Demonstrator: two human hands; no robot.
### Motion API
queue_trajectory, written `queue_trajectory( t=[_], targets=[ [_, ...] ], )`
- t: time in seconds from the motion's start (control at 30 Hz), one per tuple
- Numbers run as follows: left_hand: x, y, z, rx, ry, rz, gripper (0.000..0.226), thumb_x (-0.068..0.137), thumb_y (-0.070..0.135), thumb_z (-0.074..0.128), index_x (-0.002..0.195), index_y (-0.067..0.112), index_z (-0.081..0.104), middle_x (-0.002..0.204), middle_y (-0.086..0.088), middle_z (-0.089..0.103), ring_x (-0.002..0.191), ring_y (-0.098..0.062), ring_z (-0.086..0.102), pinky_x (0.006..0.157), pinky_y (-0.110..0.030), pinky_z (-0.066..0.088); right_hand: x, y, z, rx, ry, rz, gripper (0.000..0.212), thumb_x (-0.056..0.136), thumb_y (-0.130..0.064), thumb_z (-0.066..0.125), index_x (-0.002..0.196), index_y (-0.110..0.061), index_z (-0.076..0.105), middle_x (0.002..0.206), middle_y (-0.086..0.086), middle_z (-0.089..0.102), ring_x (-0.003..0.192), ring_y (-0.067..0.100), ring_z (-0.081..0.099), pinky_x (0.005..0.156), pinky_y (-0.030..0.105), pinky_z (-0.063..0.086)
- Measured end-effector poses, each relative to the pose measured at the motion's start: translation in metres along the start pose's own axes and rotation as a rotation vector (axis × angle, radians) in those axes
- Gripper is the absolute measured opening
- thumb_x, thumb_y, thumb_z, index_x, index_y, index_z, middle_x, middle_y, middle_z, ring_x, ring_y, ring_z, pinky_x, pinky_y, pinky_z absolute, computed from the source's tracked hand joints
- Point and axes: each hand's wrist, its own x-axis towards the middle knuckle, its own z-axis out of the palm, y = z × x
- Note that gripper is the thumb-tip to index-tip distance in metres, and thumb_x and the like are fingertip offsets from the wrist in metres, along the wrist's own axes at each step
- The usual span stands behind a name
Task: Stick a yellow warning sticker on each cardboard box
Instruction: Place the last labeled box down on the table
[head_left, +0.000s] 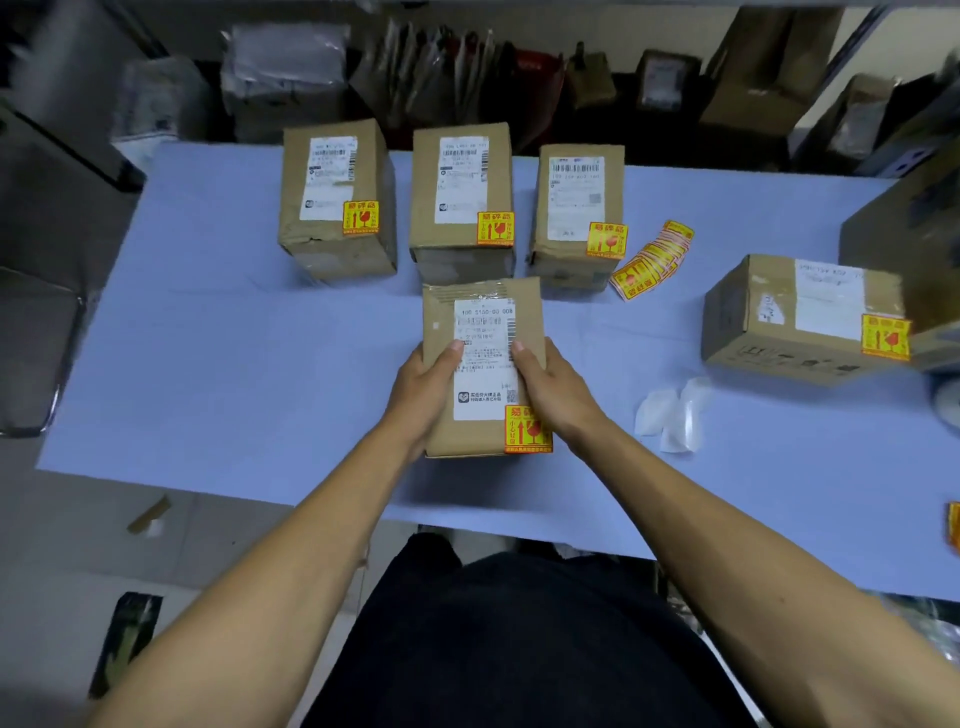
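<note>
Centre of the pale blue table top (208, 364): a brown rectangular cardboard box with a white shipping label (483, 364), held between both hands. Left hand (423, 395) clamps the left side, thumb lying over the top face at the label's edge. Right hand (553, 397) clamps the right side, thumb likewise on top. Hands apart, the box's width between them.

Long axis of the held box runs away from the person, toward the far edge. A yellow warning sticker with red print (525, 429) already sits on its near right corner, partly under the right wrist.

Straight ahead, along that same axis: a back row of three brown cardboard boxes, left (337, 200), middle (462, 200), right (577, 213), each bearing a yellow sticker. The held box's far end lies just short of the middle one, apparently almost touching.

Off to the right, well apart: a wider brown cardboard box (800, 319), also stickered. A fanned strip of spare yellow stickers (652, 260) lies between it and the back row; crumpled white backing paper (670, 415) lies near the right hand.

Judgement: this box is done; the next move is probably a push forward or sideways into line. Both hands equally placed for it.
</note>
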Motion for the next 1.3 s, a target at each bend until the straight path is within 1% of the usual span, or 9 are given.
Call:
queue_trajectory(
  t=[0.1, 0.3, 0.5, 0.7, 0.77, 0.83, 0.97, 1.1, 1.3],
  targets=[
    [0.002, 0.004, -0.037, 0.003, 0.012, 0.001, 0.030, 0.097, 0.037, 0.058, 0.123, 0.023, 0.064, 0.106, 0.006, 0.076, 0.092, -0.011, 0.074, 0.072, -0.024, 0.058, 0.003, -0.019, 0.029, -0.031, -0.041, -0.014, 0.074, 0.096, -0.066, 0.034, 0.155, -0.022, 0.026, 0.150, 0.002, 0.050, 0.132, 0.026, 0.052, 0.110, 0.046, 0.040],
    [0.019, 0.009, -0.135, 0.037, 0.046, -0.005, 0.030, 0.096, 0.041, 0.058, 0.121, 0.024, 0.065, 0.107, 0.003, 0.077, 0.093, -0.016, 0.075, 0.086, -0.037, 0.059, 0.011, -0.063, 0.113, -0.060, -0.102, -0.049, 0.065, 0.097, -0.064, 0.034, 0.149, -0.025, 0.034, 0.142, 0.000, 0.057, 0.122, 0.024, 0.059, 0.105, 0.044, 0.045],
    [0.049, 0.015, -0.242, 0.066, 0.074, -0.037, 0.032, 0.095, 0.044, 0.058, 0.119, 0.024, 0.066, 0.103, 0.003, 0.078, 0.090, -0.018, 0.075, 0.086, -0.039, 0.059, 0.034, -0.111, 0.209, -0.090, -0.140, -0.059, 0.067, 0.093, -0.070, 0.033, 0.144, -0.026, 0.038, 0.137, 0.000, 0.061, 0.115, 0.023, 0.061, 0.100, 0.043, 0.049],
    [0.080, 0.019, -0.323, 0.050, 0.105, -0.062, 0.021, 0.097, 0.043, 0.057, 0.110, 0.029, 0.066, 0.102, 0.003, 0.077, 0.086, -0.014, 0.075, 0.075, -0.031, 0.059, 0.065, -0.147, 0.287, -0.038, -0.163, -0.046, 0.060, 0.092, -0.069, 0.039, 0.136, -0.029, 0.042, 0.125, -0.005, 0.064, 0.096, 0.010, 0.064, 0.078, 0.027, 0.049],
    [0.094, 0.022, -0.338, 0.046, 0.101, -0.065, 0.021, 0.097, 0.043, 0.057, 0.110, 0.029, 0.066, 0.101, 0.004, 0.077, 0.085, -0.014, 0.075, 0.070, -0.029, 0.059, 0.079, -0.155, 0.303, -0.033, -0.163, -0.031, 0.060, 0.092, -0.069, 0.039, 0.137, -0.028, 0.042, 0.123, -0.006, 0.064, 0.100, 0.014, 0.065, 0.081, 0.030, 0.050],
    [0.109, 0.025, -0.348, 0.051, 0.097, -0.076, 0.025, 0.097, 0.045, 0.057, 0.114, 0.029, 0.066, 0.103, 0.004, 0.077, 0.088, -0.017, 0.075, 0.074, -0.031, 0.059, 0.093, -0.163, 0.313, -0.036, -0.156, -0.025, 0.065, 0.090, -0.071, 0.038, 0.138, -0.028, 0.042, 0.120, -0.007, 0.063, 0.101, 0.015, 0.064, 0.082, 0.031, 0.049],
    [0.140, 0.029, -0.359, 0.066, 0.099, -0.084, 0.025, 0.095, 0.047, 0.057, 0.112, 0.030, 0.066, 0.100, 0.007, 0.077, 0.088, -0.015, 0.074, 0.074, -0.031, 0.058, 0.124, -0.173, 0.323, -0.020, -0.155, -0.001, 0.071, 0.087, -0.071, 0.041, 0.140, -0.025, 0.044, 0.129, -0.002, 0.065, 0.111, 0.019, 0.064, 0.100, 0.042, 0.050],
    [0.160, 0.031, -0.362, 0.091, 0.093, -0.084, 0.023, 0.096, 0.051, 0.054, 0.101, 0.032, 0.065, 0.092, 0.013, 0.076, 0.079, -0.007, 0.074, 0.061, -0.023, 0.055, 0.145, -0.176, 0.325, -0.015, -0.145, -0.006, 0.070, 0.086, -0.072, 0.043, 0.138, -0.025, 0.046, 0.124, -0.003, 0.067, 0.107, 0.018, 0.067, 0.098, 0.044, 0.053],
    [0.176, 0.033, -0.362, 0.108, 0.075, -0.031, 0.024, 0.096, 0.053, 0.052, 0.098, 0.034, 0.066, 0.090, 0.015, 0.076, 0.078, -0.006, 0.074, 0.063, -0.023, 0.055, 0.158, -0.182, 0.324, 0.007, -0.123, -0.021, 0.058, 0.092, -0.065, 0.044, 0.134, -0.025, 0.049, 0.121, -0.004, 0.068, 0.105, 0.016, 0.067, 0.097, 0.042, 0.054]
  ],
)
